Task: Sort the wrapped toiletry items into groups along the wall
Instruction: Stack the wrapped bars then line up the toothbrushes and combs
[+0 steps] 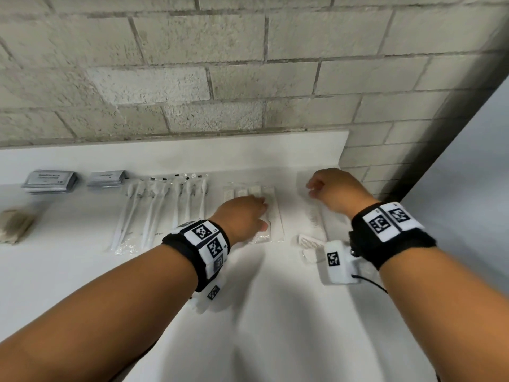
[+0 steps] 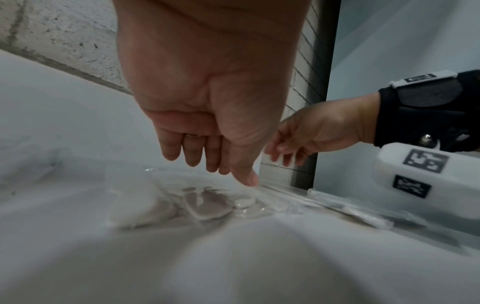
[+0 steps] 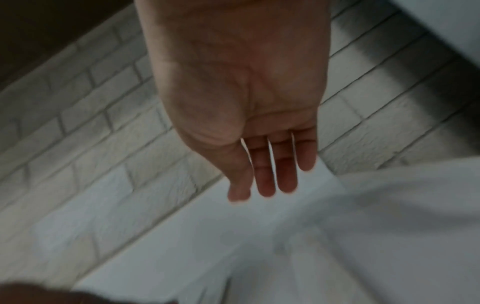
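Note:
Wrapped toiletries lie in groups on a white counter against the brick wall. From the left there are two stacks of grey sachets, then clear-wrapped toothbrushes, then white wrapped packets, then wrapped combs. My left hand rests over the white packets, holding nothing. In the left wrist view the left hand points its straight fingers down at clear-wrapped packets, the thumb tip close to the wrapping. My right hand hovers empty above the combs. The blurred right wrist view shows that right hand with straight fingers.
A small white comb lies near the counter's middle, by my right wrist. A beige folded bundle sits at the far left. The counter ends at the right beside a dark corner post and a pale panel.

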Demonstrator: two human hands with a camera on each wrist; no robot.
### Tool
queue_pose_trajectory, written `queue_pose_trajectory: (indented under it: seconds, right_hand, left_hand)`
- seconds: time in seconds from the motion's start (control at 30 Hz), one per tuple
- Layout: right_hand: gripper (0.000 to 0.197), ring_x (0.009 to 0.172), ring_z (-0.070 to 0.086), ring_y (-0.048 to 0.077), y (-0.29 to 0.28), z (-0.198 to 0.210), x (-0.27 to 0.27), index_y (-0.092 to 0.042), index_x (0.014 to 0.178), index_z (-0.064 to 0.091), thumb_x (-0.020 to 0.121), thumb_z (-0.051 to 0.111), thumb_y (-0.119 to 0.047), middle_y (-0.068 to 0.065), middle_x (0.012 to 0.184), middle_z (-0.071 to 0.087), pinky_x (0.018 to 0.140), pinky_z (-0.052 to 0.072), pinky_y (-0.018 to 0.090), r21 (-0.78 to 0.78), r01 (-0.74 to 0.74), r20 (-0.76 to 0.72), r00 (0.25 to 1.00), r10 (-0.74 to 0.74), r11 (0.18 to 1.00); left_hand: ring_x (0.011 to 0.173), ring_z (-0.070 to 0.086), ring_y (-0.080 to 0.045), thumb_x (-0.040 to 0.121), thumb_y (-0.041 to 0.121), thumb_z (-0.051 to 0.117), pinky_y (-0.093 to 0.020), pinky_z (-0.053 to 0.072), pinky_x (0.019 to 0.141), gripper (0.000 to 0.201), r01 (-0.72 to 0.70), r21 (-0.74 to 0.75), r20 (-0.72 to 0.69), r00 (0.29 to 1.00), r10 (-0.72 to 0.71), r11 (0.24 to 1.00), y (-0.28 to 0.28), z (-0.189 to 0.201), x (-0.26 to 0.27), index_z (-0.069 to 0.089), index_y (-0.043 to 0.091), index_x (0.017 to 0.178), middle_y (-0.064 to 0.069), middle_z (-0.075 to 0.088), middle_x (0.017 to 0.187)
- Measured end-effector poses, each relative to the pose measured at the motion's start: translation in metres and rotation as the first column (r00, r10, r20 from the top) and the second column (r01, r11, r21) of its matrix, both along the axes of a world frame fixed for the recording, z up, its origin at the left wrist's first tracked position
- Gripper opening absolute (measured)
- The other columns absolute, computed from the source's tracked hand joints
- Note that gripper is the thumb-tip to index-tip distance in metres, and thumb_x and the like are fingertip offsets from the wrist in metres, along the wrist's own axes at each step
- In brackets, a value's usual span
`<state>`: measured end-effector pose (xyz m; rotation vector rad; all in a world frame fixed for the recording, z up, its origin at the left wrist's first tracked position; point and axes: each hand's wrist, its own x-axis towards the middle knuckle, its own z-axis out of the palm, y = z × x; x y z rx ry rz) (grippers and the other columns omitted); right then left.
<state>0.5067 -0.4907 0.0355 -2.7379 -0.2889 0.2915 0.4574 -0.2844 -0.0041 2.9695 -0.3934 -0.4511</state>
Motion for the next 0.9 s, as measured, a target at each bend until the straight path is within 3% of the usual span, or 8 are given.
queue_pose_trajectory:
  seconds: [0.1, 0.27, 0.4, 0.5, 0.57, 0.63, 0.8, 0.9]
  right_hand:
    - [0.024, 0.082, 0.062, 0.023, -0.017, 0.009, -0.016, -0.012, 0.095, 0.07, 0.077, 0.075, -0.027, 0.009, 0.099, 0.071, 0.073, 0.046, 0.027, -0.142, -0.092, -0.256, 0.965, 0.053, 0.986]
    - [0.046, 0.093, 0.059, 0.02, -0.013, -0.012, -0.05, -0.017, 0.106, 0.06, 0.071, 0.08, -0.038, 0.0, 0.103, 0.064, 0.075, 0.046, 0.03, -0.405, -0.272, -0.317, 0.937, 0.145, 0.873]
    - [0.041, 0.091, 0.064, 0.022, -0.013, -0.02, -0.058, -0.012, 0.103, 0.066, 0.074, 0.078, -0.038, 0.002, 0.098, 0.068, 0.075, 0.049, 0.03, -0.442, -0.3, -0.373, 0.918, 0.131, 0.845]
    - [0.035, 0.064, 0.06, 0.02, -0.016, -0.014, -0.06, -0.003, 0.097, 0.068, 0.08, 0.075, -0.032, 0.004, 0.073, 0.066, 0.06, 0.046, 0.024, -0.353, -0.381, -0.564, 0.815, 0.131, 0.854]
    - [0.022, 0.048, 0.051, 0.018, -0.022, -0.004, -0.052, -0.004, 0.082, 0.063, 0.082, 0.074, -0.022, 0.004, 0.055, 0.057, 0.048, 0.042, 0.02, -0.174, -0.249, -0.601, 0.793, 0.097, 0.953]
    - [0.02, 0.052, 0.053, 0.022, -0.022, 0.004, -0.035, -0.008, 0.074, 0.056, 0.084, 0.072, -0.015, 0.007, 0.055, 0.057, 0.046, 0.045, 0.024, -0.013, -0.072, -0.553, 0.832, 0.053, 0.997]
    - [0.013, 0.062, 0.057, 0.028, 0.012, -0.001, -0.001, -0.001, 0.087, 0.058, 0.09, 0.066, -0.011, 0.015, 0.067, 0.06, 0.064, 0.054, 0.037, 0.241, 0.228, -0.446, 0.889, -0.101, 0.943]
    - [0.02, 0.065, 0.063, 0.03, 0.028, -0.02, 0.013, -0.004, 0.078, 0.061, 0.088, 0.066, -0.02, 0.013, 0.067, 0.064, 0.074, 0.056, 0.038, 0.168, 0.218, -0.364, 0.92, -0.145, 0.961]
  left_hand:
    - [0.141, 0.031, -0.019, 0.095, 0.036, 0.048, -0.032, 0.029, 0.11, 0.053, 0.028, -0.039, 0.016, 1.0, -0.027, 0.999, -0.01, 0.003, -0.001, 0.038, 0.022, 0.146, 0.001, 0.028, 0.157]
    - [0.14, 0.033, -0.017, 0.093, 0.038, 0.053, -0.029, 0.028, 0.11, 0.058, 0.045, 0.001, -0.029, 0.999, -0.045, 0.999, -0.02, 0.0, -0.002, 0.037, 0.022, 0.146, 0.004, 0.033, 0.154]
    - [0.138, 0.034, -0.015, 0.092, 0.037, 0.056, -0.026, 0.027, 0.109, 0.06, 0.021, -0.027, -0.033, 0.999, -0.022, 0.999, -0.021, 0.0, -0.003, 0.037, 0.022, 0.146, 0.006, 0.033, 0.154]
    - [0.139, 0.033, -0.015, 0.091, 0.038, 0.057, -0.027, 0.027, 0.11, 0.06, 0.008, -0.03, -0.04, 0.999, -0.009, 1.0, -0.021, 0.001, -0.004, 0.038, 0.023, 0.146, 0.006, 0.032, 0.154]
    - [0.139, 0.033, -0.015, 0.091, 0.038, 0.057, -0.028, 0.026, 0.111, 0.06, 0.008, -0.027, -0.041, 0.999, -0.009, 1.0, -0.02, 0.001, -0.004, 0.038, 0.023, 0.146, 0.006, 0.032, 0.155]
    - [0.14, 0.032, -0.015, 0.091, 0.038, 0.057, -0.027, 0.026, 0.111, 0.06, 0.01, -0.029, -0.042, 0.999, -0.011, 1.0, -0.02, 0.001, -0.004, 0.038, 0.024, 0.146, 0.006, 0.03, 0.156]
    - [0.141, 0.028, -0.015, 0.091, 0.039, 0.057, -0.025, 0.023, 0.111, 0.061, 0.017, -0.022, -0.033, 0.999, -0.018, 1.0, -0.02, 0.001, -0.003, 0.037, 0.024, 0.147, 0.007, 0.028, 0.157]
    - [0.141, 0.028, -0.016, 0.091, 0.038, 0.057, -0.026, 0.024, 0.111, 0.06, 0.013, -0.029, -0.025, 1.0, -0.013, 0.999, -0.02, 0.001, -0.003, 0.038, 0.023, 0.146, 0.007, 0.029, 0.156]
